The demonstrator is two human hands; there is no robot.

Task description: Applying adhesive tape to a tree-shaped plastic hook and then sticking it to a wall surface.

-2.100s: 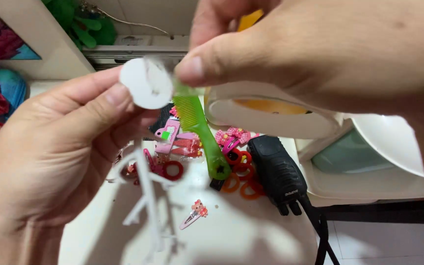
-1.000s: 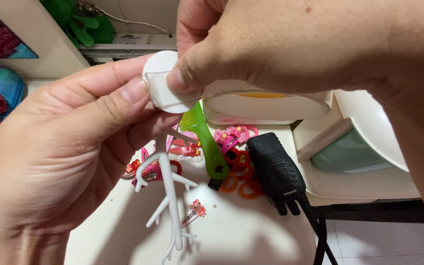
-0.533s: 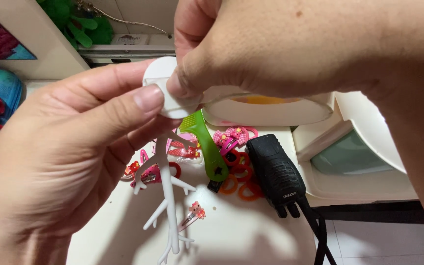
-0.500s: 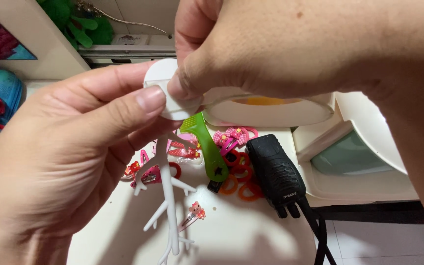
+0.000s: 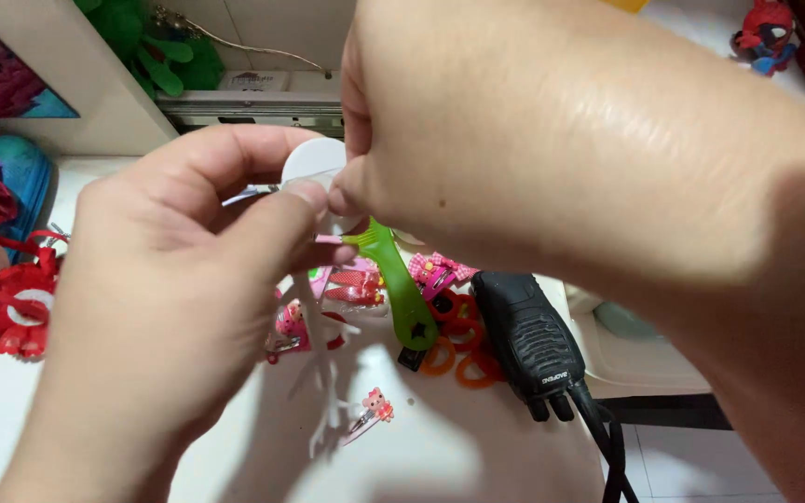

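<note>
My left hand (image 5: 160, 307) holds up a small white round disc (image 5: 312, 160) between thumb and fingers. A white branch-shaped stem (image 5: 326, 396) hangs blurred below it, partly hidden by the hand. My right hand (image 5: 533, 158) reaches across from the right, and its thumb and forefinger pinch the disc's right edge, touching my left thumb. Most of the disc is covered by the fingers of both hands. Whether anything lies under the right thumb cannot be made out.
On the white table (image 5: 458, 447) below lie a green comb (image 5: 398, 284), a black handheld radio (image 5: 528, 340) with its cord, orange hair rings (image 5: 454, 359), pink hair clips (image 5: 372, 410) and a red flower ornament (image 5: 11, 303) at the left. A green plush toy (image 5: 156, 47) sits behind.
My right hand has dropped lower across the view and now hides the white container behind it. My left hand has turned its back to the camera, covering more of the disc and stem.
</note>
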